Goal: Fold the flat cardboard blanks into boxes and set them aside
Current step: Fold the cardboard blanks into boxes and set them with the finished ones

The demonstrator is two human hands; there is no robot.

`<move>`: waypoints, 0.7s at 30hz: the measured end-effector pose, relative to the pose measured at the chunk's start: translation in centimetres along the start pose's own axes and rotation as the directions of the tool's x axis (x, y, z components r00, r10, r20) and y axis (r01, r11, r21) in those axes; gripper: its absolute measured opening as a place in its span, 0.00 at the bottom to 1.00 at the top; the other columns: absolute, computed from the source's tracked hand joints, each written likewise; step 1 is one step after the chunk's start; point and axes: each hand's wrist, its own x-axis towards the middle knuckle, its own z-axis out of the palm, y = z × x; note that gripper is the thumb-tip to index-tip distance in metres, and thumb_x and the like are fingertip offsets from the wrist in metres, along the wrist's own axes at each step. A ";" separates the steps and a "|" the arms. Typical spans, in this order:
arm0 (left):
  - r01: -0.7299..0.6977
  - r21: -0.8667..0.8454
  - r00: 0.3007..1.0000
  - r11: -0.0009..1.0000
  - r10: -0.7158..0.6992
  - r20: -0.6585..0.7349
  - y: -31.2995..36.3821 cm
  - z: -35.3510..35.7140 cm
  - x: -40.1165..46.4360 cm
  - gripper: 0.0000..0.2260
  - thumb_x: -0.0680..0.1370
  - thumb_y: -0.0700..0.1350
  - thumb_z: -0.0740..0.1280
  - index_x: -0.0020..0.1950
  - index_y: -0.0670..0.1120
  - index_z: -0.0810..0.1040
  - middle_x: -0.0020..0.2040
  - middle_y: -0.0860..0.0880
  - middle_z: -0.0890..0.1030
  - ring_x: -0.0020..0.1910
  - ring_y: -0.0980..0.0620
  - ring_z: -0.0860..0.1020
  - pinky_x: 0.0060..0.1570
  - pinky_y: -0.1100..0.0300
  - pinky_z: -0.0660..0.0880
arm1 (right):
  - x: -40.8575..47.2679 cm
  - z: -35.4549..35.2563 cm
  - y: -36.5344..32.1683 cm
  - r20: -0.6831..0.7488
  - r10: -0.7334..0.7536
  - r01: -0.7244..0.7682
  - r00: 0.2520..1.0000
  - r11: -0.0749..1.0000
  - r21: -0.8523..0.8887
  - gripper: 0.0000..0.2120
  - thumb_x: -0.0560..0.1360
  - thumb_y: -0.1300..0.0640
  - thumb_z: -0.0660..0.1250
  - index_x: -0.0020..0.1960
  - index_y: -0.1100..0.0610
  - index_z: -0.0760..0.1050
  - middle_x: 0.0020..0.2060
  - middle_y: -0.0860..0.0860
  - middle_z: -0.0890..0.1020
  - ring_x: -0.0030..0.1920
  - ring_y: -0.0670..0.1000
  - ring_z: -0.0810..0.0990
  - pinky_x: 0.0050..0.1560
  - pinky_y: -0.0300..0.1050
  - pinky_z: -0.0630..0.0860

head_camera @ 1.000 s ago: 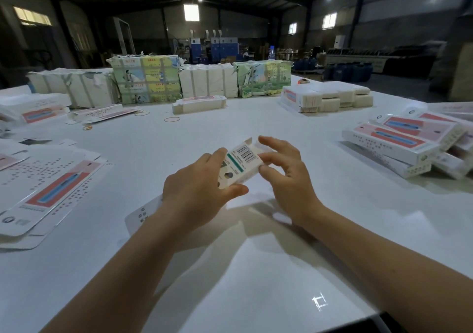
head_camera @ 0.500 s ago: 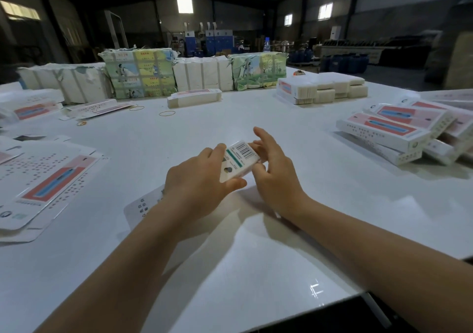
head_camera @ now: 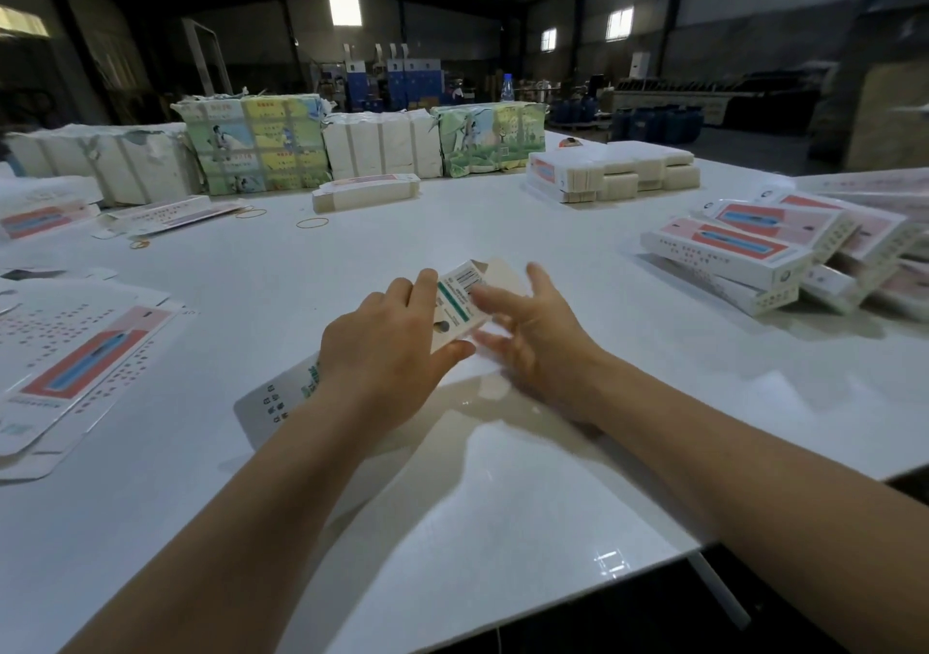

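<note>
Box (head_camera: 455, 309): above desk (head_camera: 352, 271), centre, far flap raised for tucking.
Left hand (head_camera: 387, 352): grip closed around box body, steadying.
Right hand (head_camera: 540, 332): fingers spread, holding nothing, beside flap.
Folded boxes (head_camera: 754, 256): stacked right, set aside.

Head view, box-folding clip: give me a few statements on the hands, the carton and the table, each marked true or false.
1. The left hand grips the carton being folded. True.
2. The right hand rests flat on the table, away from the carton. False: its fingers are at the carton's end, by the open flap.
3. Finished boxes are piled to the person's right. True.
4. The flat blanks lie on the right side of the table. False: they lie to the left.
5. Rubber bands lie on the table beyond the hands. True.
</note>
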 end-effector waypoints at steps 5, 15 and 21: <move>-0.017 0.001 1.000 1.000 0.017 0.005 0.3 0.5 -0.2 0.34 0.76 0.66 0.57 0.74 0.49 0.53 0.59 0.50 0.73 0.53 0.49 0.74 0.35 0.58 0.68 | -0.2 0.2 0.4 -0.009 -0.194 0.192 0.981 0.976 -0.107 0.07 0.75 0.66 0.67 0.53 0.64 0.75 0.42 0.56 0.83 0.43 0.54 0.85 0.44 0.42 0.81; 0.001 0.081 1.000 0.997 0.001 -0.025 0.2 0.6 -0.4 0.33 0.76 0.66 0.54 0.74 0.48 0.55 0.58 0.50 0.73 0.52 0.50 0.75 0.35 0.58 0.66 | -1.1 1.1 1.4 0.139 -0.486 0.441 0.863 0.590 -0.676 0.12 0.81 0.57 0.58 0.55 0.59 0.79 0.42 0.55 0.82 0.36 0.46 0.78 0.37 0.30 0.72; -0.022 0.156 0.998 0.987 0.031 -0.052 0.0 0.8 -0.5 0.34 0.76 0.65 0.56 0.75 0.47 0.54 0.57 0.50 0.73 0.52 0.50 0.74 0.35 0.58 0.65 | -0.2 0.4 -0.1 0.040 -0.037 0.035 0.998 0.998 0.050 0.09 0.79 0.61 0.63 0.49 0.63 0.82 0.40 0.57 0.84 0.44 0.54 0.84 0.45 0.42 0.80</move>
